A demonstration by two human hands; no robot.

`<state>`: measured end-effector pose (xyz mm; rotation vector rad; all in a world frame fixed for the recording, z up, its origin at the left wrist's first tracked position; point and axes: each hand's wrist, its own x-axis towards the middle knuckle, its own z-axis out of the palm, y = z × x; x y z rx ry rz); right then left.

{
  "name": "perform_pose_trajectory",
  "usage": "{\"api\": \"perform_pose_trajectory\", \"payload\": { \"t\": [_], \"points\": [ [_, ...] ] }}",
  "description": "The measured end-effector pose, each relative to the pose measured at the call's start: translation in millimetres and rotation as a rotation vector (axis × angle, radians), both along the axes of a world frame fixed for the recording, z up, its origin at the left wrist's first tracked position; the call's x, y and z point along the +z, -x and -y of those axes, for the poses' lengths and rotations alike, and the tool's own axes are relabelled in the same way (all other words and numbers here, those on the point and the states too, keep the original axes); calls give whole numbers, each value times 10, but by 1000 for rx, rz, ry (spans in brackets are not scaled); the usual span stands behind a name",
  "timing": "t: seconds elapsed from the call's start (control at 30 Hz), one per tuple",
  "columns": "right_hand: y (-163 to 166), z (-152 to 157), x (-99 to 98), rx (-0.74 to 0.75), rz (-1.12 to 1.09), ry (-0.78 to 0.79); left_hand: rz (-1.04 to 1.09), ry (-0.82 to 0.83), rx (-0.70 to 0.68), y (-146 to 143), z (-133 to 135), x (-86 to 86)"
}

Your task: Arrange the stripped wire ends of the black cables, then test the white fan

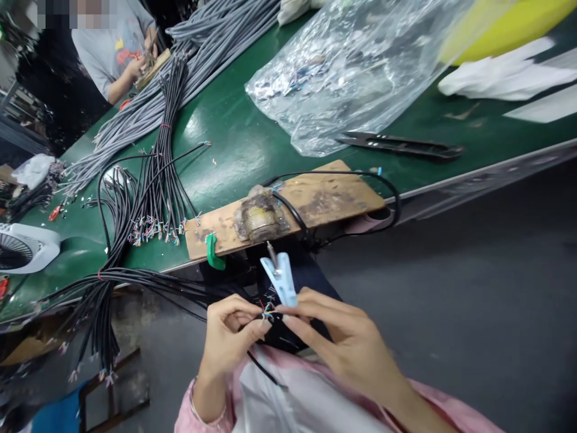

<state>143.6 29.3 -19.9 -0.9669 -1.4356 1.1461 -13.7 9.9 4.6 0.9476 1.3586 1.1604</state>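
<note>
Your left hand (229,334) pinches thin multicoloured wires (268,312), seemingly separating them; whether your right hand (345,334) grips any is unclear. Steadiness matters next.

- Left hand (232,334): bare.
- Left sleeve (202,411): pink, pale edging at cuff.
- Right hand (340,334): bare.
- Right sleeve (444,402): pink, plain.
- Front garment (270,403): pale grey, creased, bordered by pink.
- Trousers (318,275): dark navy.
</note>
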Motion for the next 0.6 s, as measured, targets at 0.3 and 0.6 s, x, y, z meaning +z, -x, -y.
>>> {"api": "perform_pose_trajectory", "payload": {
  "t": [0.3, 0.6],
  "points": [
    [123, 86, 84, -75, -19, 32, -298, -174, 146, -112, 108, -16],
    [209, 140, 28, -270, 151, -200, -739, -421, 178, -211, 177, -45]
  ]
}}
